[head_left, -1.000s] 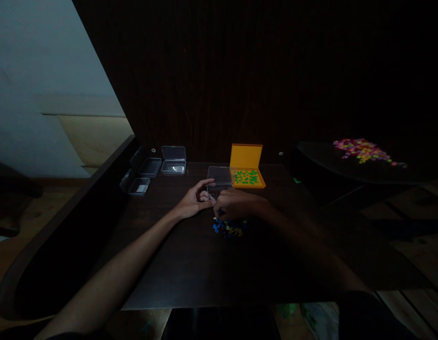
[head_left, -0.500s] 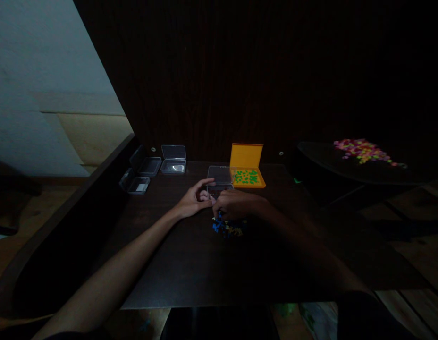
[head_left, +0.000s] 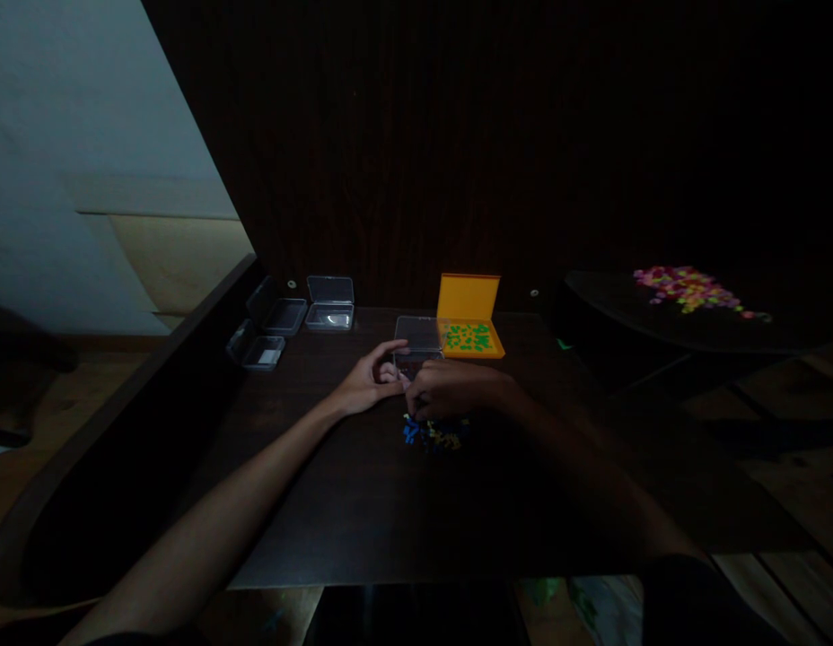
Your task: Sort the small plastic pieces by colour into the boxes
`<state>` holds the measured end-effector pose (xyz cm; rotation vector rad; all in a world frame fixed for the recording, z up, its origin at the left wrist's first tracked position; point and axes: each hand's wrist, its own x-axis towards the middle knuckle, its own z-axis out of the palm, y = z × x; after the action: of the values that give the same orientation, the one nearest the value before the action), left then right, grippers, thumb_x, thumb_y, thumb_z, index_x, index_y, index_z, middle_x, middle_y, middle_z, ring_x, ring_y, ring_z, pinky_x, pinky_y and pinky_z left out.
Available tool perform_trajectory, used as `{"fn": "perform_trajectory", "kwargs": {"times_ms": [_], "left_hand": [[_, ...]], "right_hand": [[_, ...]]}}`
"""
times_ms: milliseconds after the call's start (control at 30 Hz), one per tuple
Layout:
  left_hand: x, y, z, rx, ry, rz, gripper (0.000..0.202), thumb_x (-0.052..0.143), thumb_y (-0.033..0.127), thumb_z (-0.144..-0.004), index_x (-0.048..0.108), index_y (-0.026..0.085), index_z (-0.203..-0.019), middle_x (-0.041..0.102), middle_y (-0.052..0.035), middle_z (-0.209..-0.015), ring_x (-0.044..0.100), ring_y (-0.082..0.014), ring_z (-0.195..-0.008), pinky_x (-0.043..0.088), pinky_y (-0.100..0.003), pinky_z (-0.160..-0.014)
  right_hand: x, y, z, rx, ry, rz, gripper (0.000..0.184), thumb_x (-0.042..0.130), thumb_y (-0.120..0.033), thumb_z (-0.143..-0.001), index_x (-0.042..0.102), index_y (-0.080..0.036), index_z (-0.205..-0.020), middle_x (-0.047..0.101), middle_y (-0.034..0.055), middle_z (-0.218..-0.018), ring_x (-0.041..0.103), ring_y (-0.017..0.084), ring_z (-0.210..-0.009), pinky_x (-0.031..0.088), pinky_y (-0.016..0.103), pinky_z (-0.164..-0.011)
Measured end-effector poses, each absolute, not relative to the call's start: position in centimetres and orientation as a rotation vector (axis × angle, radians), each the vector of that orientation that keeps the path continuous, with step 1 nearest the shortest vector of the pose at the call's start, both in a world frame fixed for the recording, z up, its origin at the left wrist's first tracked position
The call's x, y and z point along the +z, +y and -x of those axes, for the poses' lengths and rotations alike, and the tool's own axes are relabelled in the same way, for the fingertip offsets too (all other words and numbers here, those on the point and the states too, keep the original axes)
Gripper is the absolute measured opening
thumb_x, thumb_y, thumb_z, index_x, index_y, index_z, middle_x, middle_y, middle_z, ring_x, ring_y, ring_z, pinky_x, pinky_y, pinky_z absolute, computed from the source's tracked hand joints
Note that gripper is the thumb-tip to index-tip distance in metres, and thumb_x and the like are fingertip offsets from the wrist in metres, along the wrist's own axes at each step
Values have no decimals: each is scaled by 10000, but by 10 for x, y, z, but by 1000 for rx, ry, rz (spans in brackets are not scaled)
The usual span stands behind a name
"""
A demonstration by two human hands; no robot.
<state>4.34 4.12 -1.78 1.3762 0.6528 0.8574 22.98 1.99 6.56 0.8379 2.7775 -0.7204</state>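
A clear plastic box [head_left: 420, 333] stands mid-table with its lid tipped back. My left hand [head_left: 369, 382] is at its left side, forefinger and thumb bent around the near left corner. Over the box's front edge, my right hand [head_left: 453, 388] points down with its fingers pinched together; whatever they hold is hidden. The two hands' fingertips meet or nearly meet. Just below the right hand lies a loose pile of small blue and yellow pieces [head_left: 444, 440], dim and partly in shadow.
Behind the right hand an open yellow box [head_left: 469, 296] holds small green pieces [head_left: 480, 338]. Several open clear boxes, one of them a clear case [head_left: 330, 316], stand at the back left. A heap of pink and yellow pieces [head_left: 689, 289] lies on a dark surface at right.
My right hand's fingers shift very slightly over the box's front edge. The left hand, boxes and pile stay in place.
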Motion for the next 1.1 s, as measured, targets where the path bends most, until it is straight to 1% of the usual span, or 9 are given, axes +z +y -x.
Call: {"fn": "perform_trajectory", "kwargs": {"times_ms": [100, 167, 233, 400, 500, 667, 767, 967, 1100], "left_hand": [[-19, 41, -43, 844, 664, -1378, 755, 818, 178, -652, 480, 182, -1327, 637, -87, -1074, 603, -83, -736, 498, -236, -718], [-20, 41, -43, 828, 676, -1375, 775, 815, 195, -664, 450, 166, -1347, 641, -25, -884, 598, -90, -721, 494, -244, -721], [-20, 40, -43, 814, 682, -1375, 788, 810, 204, -674, 428, 160, -1362, 622, 8, -798, 602, -98, -721, 496, -261, -738], [-21, 41, -43, 804, 663, -1377, 812, 809, 210, -672, 405, 155, -1374, 622, 11, -777, 618, -116, -738, 499, -298, -777], [-22, 41, -43, 807, 652, -1378, 814, 809, 219, -673, 402, 155, -1375, 623, 12, -780, 614, -115, -734, 499, -297, -773], [-23, 42, -43, 822, 649, -1397, 793, 810, 219, -674, 422, 171, -1364, 631, -2, -835, 605, -115, -739, 500, -291, -757], [-23, 41, -43, 822, 649, -1398, 788, 812, 213, -674, 428, 166, -1360, 627, 2, -806, 606, -114, -735, 498, -279, -744], [-23, 41, -43, 816, 640, -1391, 786, 808, 219, -686, 419, 171, -1368, 630, 14, -762, 633, -119, -721, 510, -291, -749], [-23, 41, -43, 812, 643, -1394, 794, 807, 215, -685, 411, 165, -1371, 631, 14, -767, 629, -113, -719, 506, -285, -750]], "right_hand": [[77, 23, -239, -753, 2808, -939, 180, 592, -182, -830, 740, -174, -930, 678, 1, -731, 534, 99, -600, 335, 222, -591], [81, 28, -245, -705, 2850, -1074, 180, 592, -221, -836, 734, -162, -931, 621, -16, -641, 495, 96, -554, 317, 222, -574], [80, 33, -250, -662, 2884, -1210, 187, 596, -250, -835, 731, -155, -922, 576, -25, -600, 477, 96, -542, 306, 221, -571], [67, 41, -249, -633, 2923, -1412, 177, 631, -229, -795, 739, -144, -907, 542, -28, -593, 459, 92, -550, 298, 220, -577], [58, 43, -245, -725, 2932, -1414, 188, 633, -233, -803, 752, -149, -921, 525, -35, -582, 425, 82, -528, 290, 222, -569], [45, 47, -246, -894, 2908, -1360, 238, 633, -318, -830, 769, -170, -957, 462, -51, -547, 366, 75, -506, 255, 223, -534], [41, 51, -250, -920, 2899, -1342, 235, 637, -317, -829, 775, -181, -961, 436, -56, -537, 349, 73, -501, 250, 223, -529], [43, 52, -251, -840, 2874, -1376, 231, 646, -319, -826, 780, -190, -964, 483, -46, -556, 399, 76, -509, 277, 227, -550], [44, 50, -249, -769, 2894, -1392, 221, 655, -276, -813, 769, -177, -974, 542, -33, -597, 431, 81, -526, 294, 220, -560]]}}
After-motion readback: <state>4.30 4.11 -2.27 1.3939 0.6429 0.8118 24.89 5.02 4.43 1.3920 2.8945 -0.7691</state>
